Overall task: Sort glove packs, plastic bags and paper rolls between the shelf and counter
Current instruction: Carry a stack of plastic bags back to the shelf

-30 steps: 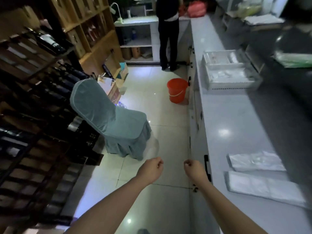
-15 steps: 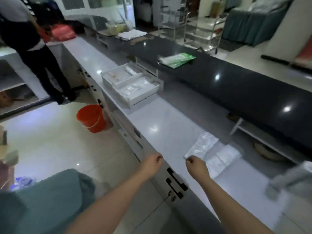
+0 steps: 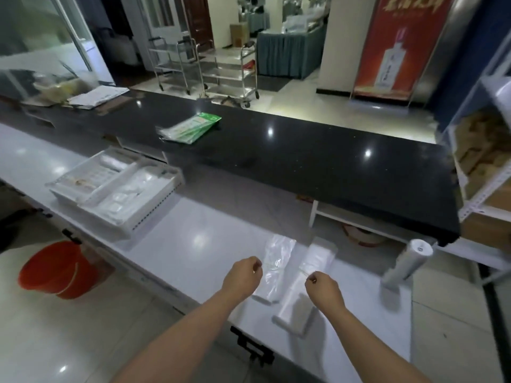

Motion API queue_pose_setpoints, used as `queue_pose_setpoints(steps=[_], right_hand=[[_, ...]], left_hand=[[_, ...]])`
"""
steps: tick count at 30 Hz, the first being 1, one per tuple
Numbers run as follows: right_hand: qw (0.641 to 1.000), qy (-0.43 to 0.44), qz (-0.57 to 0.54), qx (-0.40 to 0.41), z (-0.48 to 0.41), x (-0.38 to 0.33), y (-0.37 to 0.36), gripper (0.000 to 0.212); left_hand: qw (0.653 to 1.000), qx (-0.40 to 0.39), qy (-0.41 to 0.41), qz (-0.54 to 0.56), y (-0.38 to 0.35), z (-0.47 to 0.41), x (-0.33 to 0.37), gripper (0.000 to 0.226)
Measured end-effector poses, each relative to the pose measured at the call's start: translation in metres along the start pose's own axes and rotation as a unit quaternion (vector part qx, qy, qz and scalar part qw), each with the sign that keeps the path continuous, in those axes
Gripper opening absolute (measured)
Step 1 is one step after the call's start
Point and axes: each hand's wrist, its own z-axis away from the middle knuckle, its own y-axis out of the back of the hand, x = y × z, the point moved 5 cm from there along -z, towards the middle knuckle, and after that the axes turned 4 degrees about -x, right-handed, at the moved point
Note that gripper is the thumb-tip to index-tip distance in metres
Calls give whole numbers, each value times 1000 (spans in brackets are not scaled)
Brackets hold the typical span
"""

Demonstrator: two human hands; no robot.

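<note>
Bags (image 3: 277, 262): two flat clear packs lying side by side on the white counter (image 3: 193, 239), at 12 o'clock just past my knuckles, long sides running away from me. They're close together, can't tell if they actually touch.
Roll (image 3: 406, 265): white paper roll lying on the same counter at 2 o'clock, well apart from the bags, one end pointing at the shelf.
Glove pack (image 3: 190, 128): green-and-white packs up on the black top (image 3: 304, 161) at 11 o'clock, far from everything else. I'm guessing those are the gloves.
Shelf (image 3: 476, 200): white rack at 3 o'clock, cardboard-looking stuff on it, too blurry to name.
Left hand (image 3: 243, 277): fingers curled in, thumb against the forefinger, nothing in it, hovering beside the near bag.
Right hand (image 3: 322, 288): same deal, a loose fist over the second bag. Looks empty, no grip on the plastic that I can see.
Tray (image 3: 150, 217): white divided tray at 10 o'clock with more clear packets inside.
Bucket (image 3: 52, 269): orange, on the floor at 9 o'clock.
Progress: early or mid-way, I'd say. Bags and roll sit loose on the counter, gloves are off on their own, and neither hand is carrying anything.
Left to do: probably pick up the bags first, then deal with the roll and gloves.
</note>
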Motion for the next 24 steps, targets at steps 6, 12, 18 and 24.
queue_pose_setpoints(steps=[6,12,18,24], right_hand=[[999,-20,-30,1,-27,15,0,20],[990,3,-137,-31,-45,-14,-21,26],[957,-109,-258,-77,-63,-39,-50,42],[936,-176,-302,-34,-73,-39,-67,33]], left_hand=[[999,-32,13,-10,-17,-42,9,27],[996,-69,47,44,-28,-76,2,36],[950,-150,162,221,-35,-103,-19,31],[941,-189,170,225,-47,-127,-30,27]])
